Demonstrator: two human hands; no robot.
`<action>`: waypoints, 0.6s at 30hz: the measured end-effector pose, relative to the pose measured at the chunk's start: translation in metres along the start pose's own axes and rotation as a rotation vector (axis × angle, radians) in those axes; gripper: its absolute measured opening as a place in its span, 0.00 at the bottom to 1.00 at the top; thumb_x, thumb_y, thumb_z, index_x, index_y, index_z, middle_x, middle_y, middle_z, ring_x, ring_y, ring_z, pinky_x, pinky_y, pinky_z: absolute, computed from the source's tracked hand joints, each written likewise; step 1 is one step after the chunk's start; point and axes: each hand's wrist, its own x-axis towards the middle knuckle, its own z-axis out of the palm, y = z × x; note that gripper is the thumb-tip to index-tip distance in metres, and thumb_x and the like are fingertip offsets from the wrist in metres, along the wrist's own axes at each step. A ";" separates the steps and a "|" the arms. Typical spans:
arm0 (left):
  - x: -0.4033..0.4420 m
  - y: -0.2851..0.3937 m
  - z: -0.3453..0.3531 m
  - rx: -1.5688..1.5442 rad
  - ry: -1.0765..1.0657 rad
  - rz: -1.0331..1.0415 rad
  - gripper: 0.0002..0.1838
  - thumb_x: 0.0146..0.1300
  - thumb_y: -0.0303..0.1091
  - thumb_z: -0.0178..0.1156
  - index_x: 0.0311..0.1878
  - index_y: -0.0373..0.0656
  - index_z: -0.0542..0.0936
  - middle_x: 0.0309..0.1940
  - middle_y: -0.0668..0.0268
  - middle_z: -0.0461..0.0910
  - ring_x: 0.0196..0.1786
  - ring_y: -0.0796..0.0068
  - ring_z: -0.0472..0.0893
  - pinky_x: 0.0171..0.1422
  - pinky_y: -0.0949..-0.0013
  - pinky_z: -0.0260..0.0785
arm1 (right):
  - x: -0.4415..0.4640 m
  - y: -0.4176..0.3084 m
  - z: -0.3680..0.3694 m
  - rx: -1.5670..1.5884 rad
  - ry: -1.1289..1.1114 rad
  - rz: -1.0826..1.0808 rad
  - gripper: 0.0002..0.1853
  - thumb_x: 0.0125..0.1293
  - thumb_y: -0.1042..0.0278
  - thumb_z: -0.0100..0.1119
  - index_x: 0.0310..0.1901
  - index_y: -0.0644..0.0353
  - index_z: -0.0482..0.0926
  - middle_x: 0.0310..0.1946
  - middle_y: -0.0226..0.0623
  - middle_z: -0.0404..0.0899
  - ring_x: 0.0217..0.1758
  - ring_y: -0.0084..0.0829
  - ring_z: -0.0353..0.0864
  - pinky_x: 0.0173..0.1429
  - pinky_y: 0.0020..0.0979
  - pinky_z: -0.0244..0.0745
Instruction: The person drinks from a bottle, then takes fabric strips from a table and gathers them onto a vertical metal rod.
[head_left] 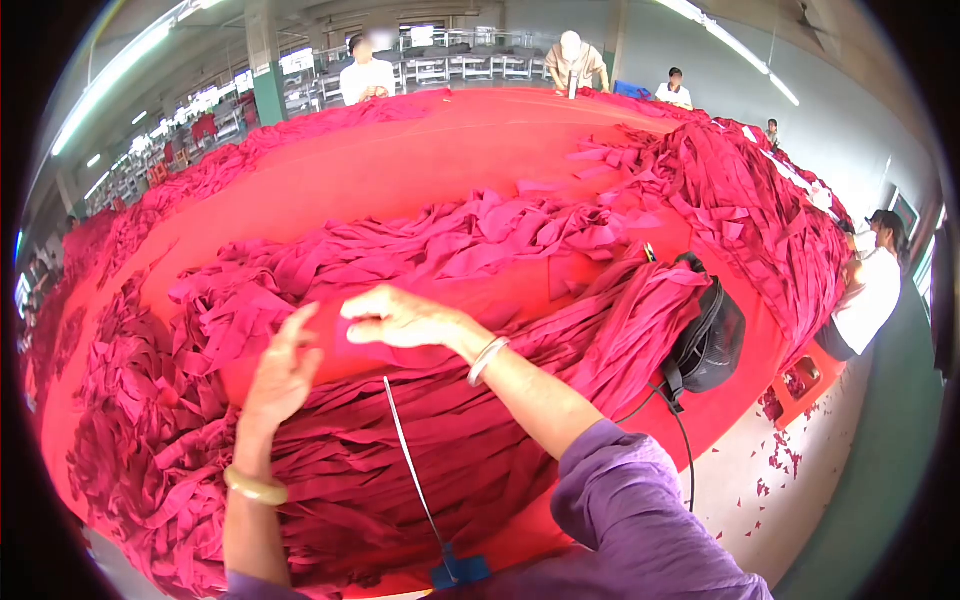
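My left hand (280, 375), with a pale bangle (256, 487) at its wrist, is raised over the cloth. Its fingers are apart, slightly blurred, and hold nothing. To its right, my right hand (408, 320) hovers with curved fingers, thumb apart, and a silvery bangle (487, 361) on the wrist. Nothing shows in it either. Below both hands lies a heap of long dark red fabric strips (400, 450). A thin pale rod or strip (408, 455) rises between my forearms from a blue piece (460, 570) near my body. Whether either hand touches the fabric, I cannot tell.
More crumpled red strips (740, 190) lie along the large red-covered table (350, 150). A black bag (708, 335) with a cord sits at the right. Several people are around the table, one (870, 290) at the right edge. An orange crate (808, 385) and scraps lie on the floor.
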 end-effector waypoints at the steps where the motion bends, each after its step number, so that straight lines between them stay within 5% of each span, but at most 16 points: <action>1: 0.009 -0.005 0.016 -0.018 0.003 0.131 0.30 0.54 0.24 0.52 0.62 0.49 0.58 0.42 0.55 0.74 0.45 0.61 0.73 0.49 0.63 0.64 | 0.000 -0.001 0.005 -0.001 -0.021 -0.020 0.12 0.55 0.72 0.54 0.24 0.65 0.61 0.17 0.29 0.53 0.23 0.18 0.54 0.27 0.27 0.55; 5: 0.010 0.008 0.029 0.161 -0.139 0.048 0.27 0.52 0.28 0.56 0.58 0.44 0.62 0.45 0.51 0.72 0.52 0.56 0.69 0.56 0.62 0.61 | -0.031 -0.004 -0.058 -0.439 0.023 0.260 0.12 0.50 0.67 0.56 0.37 0.61 0.77 0.33 0.45 0.78 0.38 0.38 0.78 0.44 0.35 0.71; 7: 0.001 -0.015 0.022 0.246 -0.173 0.085 0.25 0.52 0.29 0.56 0.56 0.42 0.64 0.46 0.51 0.72 0.53 0.56 0.69 0.56 0.62 0.61 | -0.062 -0.003 -0.143 -1.162 0.237 0.523 0.08 0.50 0.66 0.53 0.30 0.58 0.78 0.32 0.44 0.78 0.35 0.36 0.79 0.39 0.36 0.75; 8: -0.003 -0.027 0.017 0.320 -0.206 0.136 0.23 0.52 0.29 0.56 0.54 0.40 0.66 0.47 0.51 0.71 0.53 0.56 0.68 0.56 0.62 0.61 | -0.083 -0.003 -0.183 -1.233 0.586 0.836 0.07 0.51 0.66 0.50 0.29 0.56 0.76 0.30 0.42 0.78 0.35 0.33 0.79 0.37 0.35 0.76; 10: -0.007 -0.034 0.005 0.359 -0.202 0.090 0.20 0.52 0.31 0.57 0.50 0.38 0.69 0.46 0.50 0.72 0.52 0.56 0.69 0.56 0.62 0.62 | -0.124 -0.004 -0.236 -1.412 1.051 1.150 0.12 0.51 0.67 0.51 0.40 0.55 0.72 0.39 0.42 0.73 0.39 0.44 0.76 0.36 0.41 0.75; 13: 0.000 -0.049 -0.005 0.243 -0.219 -0.125 0.18 0.53 0.31 0.57 0.48 0.37 0.71 0.41 0.51 0.75 0.47 0.57 0.73 0.52 0.62 0.65 | -0.132 0.007 -0.233 -1.650 1.108 0.748 0.10 0.50 0.68 0.51 0.37 0.54 0.72 0.38 0.40 0.70 0.41 0.42 0.72 0.35 0.41 0.74; 16: 0.010 -0.058 -0.004 0.254 -0.224 -0.154 0.18 0.52 0.32 0.57 0.47 0.36 0.71 0.41 0.50 0.75 0.46 0.57 0.74 0.51 0.63 0.66 | -0.084 0.056 -0.187 -1.560 0.766 0.644 0.06 0.48 0.69 0.51 0.30 0.55 0.74 0.33 0.38 0.73 0.38 0.40 0.72 0.33 0.40 0.74; 18: 0.015 -0.053 0.000 0.274 -0.231 -0.146 0.18 0.52 0.32 0.57 0.47 0.36 0.71 0.41 0.50 0.75 0.46 0.56 0.74 0.51 0.62 0.65 | -0.051 0.100 -0.152 -1.453 0.625 0.525 0.09 0.56 0.64 0.45 0.28 0.57 0.74 0.31 0.42 0.75 0.35 0.43 0.74 0.34 0.44 0.72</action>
